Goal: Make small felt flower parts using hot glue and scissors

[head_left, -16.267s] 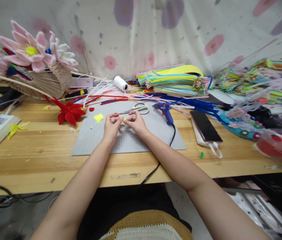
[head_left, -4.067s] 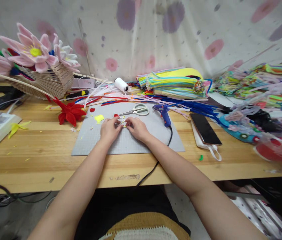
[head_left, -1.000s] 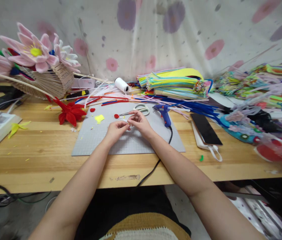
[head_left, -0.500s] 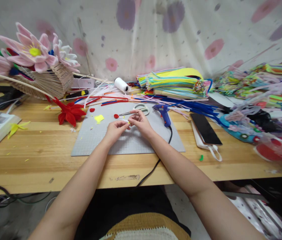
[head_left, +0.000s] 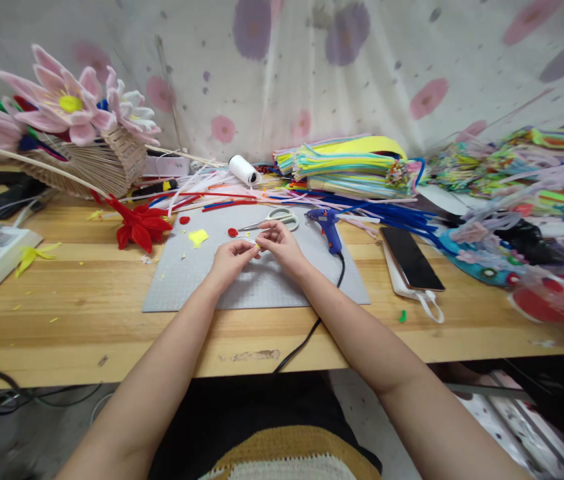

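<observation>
Over the grey cutting mat (head_left: 177,287), my left hand (head_left: 233,260) and my right hand (head_left: 282,248) meet at the fingertips. Both are pinched on a tiny yellow piece (head_left: 258,247), partly hidden by the fingers. Scissors (head_left: 282,218) lie just behind my right hand. A red felt disc (head_left: 233,232), another red bit (head_left: 185,220) and a yellow felt scrap (head_left: 199,238) rest on the mat to the left. The blue glue gun (head_left: 328,229) lies at the mat's right side.
A red flower (head_left: 141,224) and a fan with pink flowers (head_left: 107,160) stand left. Bundled pipe cleaners (head_left: 352,167) and a white thread roll (head_left: 243,170) lie behind. A phone (head_left: 412,259) is right. The glue gun's black cord (head_left: 305,341) passes under my right forearm.
</observation>
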Motion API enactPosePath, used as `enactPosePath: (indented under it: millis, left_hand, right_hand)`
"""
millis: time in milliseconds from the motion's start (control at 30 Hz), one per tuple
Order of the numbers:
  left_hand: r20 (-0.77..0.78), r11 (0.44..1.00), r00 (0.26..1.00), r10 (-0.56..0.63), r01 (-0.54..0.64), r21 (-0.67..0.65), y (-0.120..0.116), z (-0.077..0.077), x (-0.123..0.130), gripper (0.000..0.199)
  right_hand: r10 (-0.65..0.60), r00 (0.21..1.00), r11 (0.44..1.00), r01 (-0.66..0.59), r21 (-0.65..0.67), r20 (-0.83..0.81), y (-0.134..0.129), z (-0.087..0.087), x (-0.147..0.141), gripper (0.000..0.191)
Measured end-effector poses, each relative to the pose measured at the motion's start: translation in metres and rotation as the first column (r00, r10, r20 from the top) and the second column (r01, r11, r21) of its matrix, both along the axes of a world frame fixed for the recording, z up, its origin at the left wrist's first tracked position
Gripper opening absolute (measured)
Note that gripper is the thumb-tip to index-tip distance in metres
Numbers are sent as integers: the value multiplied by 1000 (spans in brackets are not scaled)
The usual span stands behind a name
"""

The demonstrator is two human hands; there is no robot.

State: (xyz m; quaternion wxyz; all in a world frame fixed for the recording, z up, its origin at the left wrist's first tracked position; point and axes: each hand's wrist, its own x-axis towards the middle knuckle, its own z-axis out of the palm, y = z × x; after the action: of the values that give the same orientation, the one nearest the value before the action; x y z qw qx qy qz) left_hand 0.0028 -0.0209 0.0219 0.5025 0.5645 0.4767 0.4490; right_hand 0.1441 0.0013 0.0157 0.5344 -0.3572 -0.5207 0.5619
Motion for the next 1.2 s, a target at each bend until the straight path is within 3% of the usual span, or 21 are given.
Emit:
enactPosePath:
  millis: [333,433,533,633,733,1200]
  left_hand:
    - [44,999,999,0,2,-50,2,-2,-2,36]
    - [85,992,991,105,-99,-71,5,-3,-3,43]
    - [73,983,980,186,-185,-12,6,-3,-3,47]
    - [3,993,995,96,-96,62,5,-3,0,42]
    - [-49,998,998,36,-33,57,2,-2,1,39]
    - [-53,1000,999,11,-12,-23,2,-1,-3,36]
  right_hand:
    - [-50,998,998,48,39,33,4,-4,-2,40]
    - [-63,998,997,62,52,22,4,-3,-2,38]
    - [-48,999,996,46,76,24,3,-3,-3,36]
    - [-19,999,995,15,101,38,2,-3,-4,33]
    - [-24,998,992,16,125,63,2,-4,-4,31]
    - [-63,984,984,33,174,168,2,-4,-3,28]
